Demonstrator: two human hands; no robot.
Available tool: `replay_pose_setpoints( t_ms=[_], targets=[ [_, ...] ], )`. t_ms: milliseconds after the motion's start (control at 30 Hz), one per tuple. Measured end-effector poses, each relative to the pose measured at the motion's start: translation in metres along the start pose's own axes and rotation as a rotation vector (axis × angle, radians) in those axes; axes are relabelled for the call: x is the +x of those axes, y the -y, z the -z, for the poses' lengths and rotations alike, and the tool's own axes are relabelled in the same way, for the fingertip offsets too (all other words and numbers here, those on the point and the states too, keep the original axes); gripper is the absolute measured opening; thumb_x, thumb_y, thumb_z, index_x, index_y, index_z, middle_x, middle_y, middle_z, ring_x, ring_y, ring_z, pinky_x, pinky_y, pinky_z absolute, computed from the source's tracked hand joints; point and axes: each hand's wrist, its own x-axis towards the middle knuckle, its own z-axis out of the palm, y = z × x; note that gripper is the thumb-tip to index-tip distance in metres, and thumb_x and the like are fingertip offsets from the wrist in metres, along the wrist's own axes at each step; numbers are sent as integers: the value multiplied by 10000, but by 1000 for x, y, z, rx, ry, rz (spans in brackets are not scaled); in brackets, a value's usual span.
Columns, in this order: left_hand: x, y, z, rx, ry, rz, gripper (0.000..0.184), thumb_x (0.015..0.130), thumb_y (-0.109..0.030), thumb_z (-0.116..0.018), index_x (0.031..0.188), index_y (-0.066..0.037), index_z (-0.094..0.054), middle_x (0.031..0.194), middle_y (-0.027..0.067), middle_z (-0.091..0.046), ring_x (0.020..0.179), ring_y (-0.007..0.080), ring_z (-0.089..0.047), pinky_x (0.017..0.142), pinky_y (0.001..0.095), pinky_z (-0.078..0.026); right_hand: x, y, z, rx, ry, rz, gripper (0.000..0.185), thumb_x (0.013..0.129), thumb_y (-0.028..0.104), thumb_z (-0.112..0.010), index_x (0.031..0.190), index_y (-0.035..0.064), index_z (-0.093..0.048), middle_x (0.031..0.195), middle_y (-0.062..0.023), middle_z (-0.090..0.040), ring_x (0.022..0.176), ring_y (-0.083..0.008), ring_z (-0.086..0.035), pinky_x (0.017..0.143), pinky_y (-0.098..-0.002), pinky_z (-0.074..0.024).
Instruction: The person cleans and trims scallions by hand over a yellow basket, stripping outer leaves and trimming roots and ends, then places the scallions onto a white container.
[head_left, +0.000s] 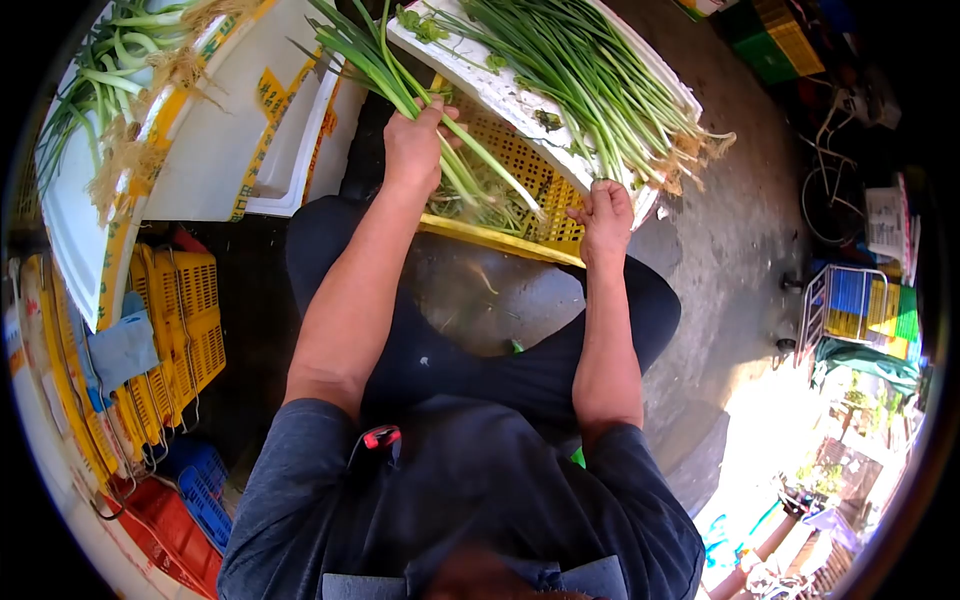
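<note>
1. Scallions (375,65), in three groups: one small bunch raised in the left hand (415,150), one large pile (570,75) on a white foam tray (480,85), one more bunch (120,85) at upper left on white foam. Stalks too overlapped to count.
2. Under the held bunch, one perforated yellow crate (500,245), just beyond the knees, with pale rooty scraps (480,212) inside.
3. At far left, yellow crates (185,300) packed together, not countable with certainty; also one blue cloth (122,345), one blue crate (195,480) and one red crate (165,540).
4. Hands, two, both bare. Left: curled firmly round the bunch, leaves pointing up and away, root ends slanting down to the right over the yellow crate.
5. Right hand (605,215): fingers bent in, thumb towards the crate, at the near edge of the foam tray. Cannot tell whether pinched on a stalk or merely touching the edge.
6. Edges: tray overlapping the crate's right side, pile roots spilling past the tray's right end.
7. Room: a gap over the crate between both hands; grey floor (725,230) stretching away to the right of the tray.
</note>
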Motion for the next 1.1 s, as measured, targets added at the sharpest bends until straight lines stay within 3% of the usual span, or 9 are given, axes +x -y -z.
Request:
replay_pose_setpoints(
  t_ms=[100, 133, 233, 367, 400, 500, 700, 900, 1100],
  targets=[
    [1, -4, -1, -4, 28, -32, 227, 1015, -104, -514, 1220, -8, -517, 1006, 134, -647, 797, 241, -670, 643, 348, -566, 10, -9, 13, -486, 200, 189, 185, 998, 190, -579, 947, 20, -633, 762, -4, -593, 689, -97, -545, 717, -251, -487],
    [-1, -3, -3, 6, 54, -25, 243, 1013, -104, -515, 1236, -8, -514, 1010, 135, -648, 797, 242, -672, 650, 347, -565, 8, -14, 10, -564, 222, 293, 236, 982, 187, -599, 1063, -20, -676, 901, -52, -679, 843, -143, -628, 784, -260, -495],
    [-7, -4, -10, 16, 131, 16, 314, 999, -107, -533, 1293, -5, -492, 1029, 145, -661, 833, 254, -683, 681, 352, -565, 3, -18, -7, -750, 215, 721, 302, 970, 177, -615, 1184, -35, -648, 999, -96, -709, 957, -184, -643, 829, -298, -494],
    [-12, -2, -12, -3, 230, 71, 344, 983, -116, -557, 1305, -14, -492, 1064, 154, -673, 871, 259, -692, 719, 360, -563, -14, -1, -38, -670, 301, 504, 227, 920, 134, -625, 1065, -30, -686, 998, -206, -701, 915, -320, -681, 821, -370, -515],
    [-12, 0, -13, -11, 248, 77, 342, 982, -118, -560, 1302, -17, -495, 1065, 151, -674, 870, 257, -692, 726, 362, -562, -12, -3, -44, -666, 312, 556, 200, 916, 136, -630, 1020, -18, -701, 941, -190, -700, 852, -284, -685, 784, -353, -518],
    [-12, 1, -14, -10, 263, 79, 335, 977, -124, -570, 1290, -25, -504, 1072, 144, -680, 880, 251, -693, 737, 368, -559, -16, 2, -56, -633, 364, 393, 189, 912, 144, -639, 998, -11, -707, 892, -173, -700, 795, -257, -682, 741, -341, -518],
    [-14, 2, -15, -16, 281, 84, 308, 970, -135, -589, 1258, -42, -530, 1074, 129, -692, 899, 244, -696, 747, 372, -558, -23, 2, -64, -639, 298, 384, 154, 901, 129, -642, 937, -8, -704, 833, -161, -687, 746, -249, -670, 699, -345, -510],
    [-17, 3, -18, -12, 291, 99, 289, 973, -135, -588, 1244, -48, -544, 1073, 130, -691, 910, 240, -695, 747, 367, -556, -18, -8, -61, -637, 259, 373, 164, 941, 123, -587, 930, -20, -669, 797, -126, -678, 720, -176, -643, 673, -313, -497],
    [-11, 4, -16, -125, 264, 141, 268, 967, -130, -615, 1214, -47, -551, 995, 114, -661, 881, 268, -681, 788, 439, -581, -7, -26, -50, 50, 126, 86, 178, 1027, 135, -489, 921, 27, -583, 737, -39, -614, 654, -127, -569, 679, -260, -491]
  ],
)
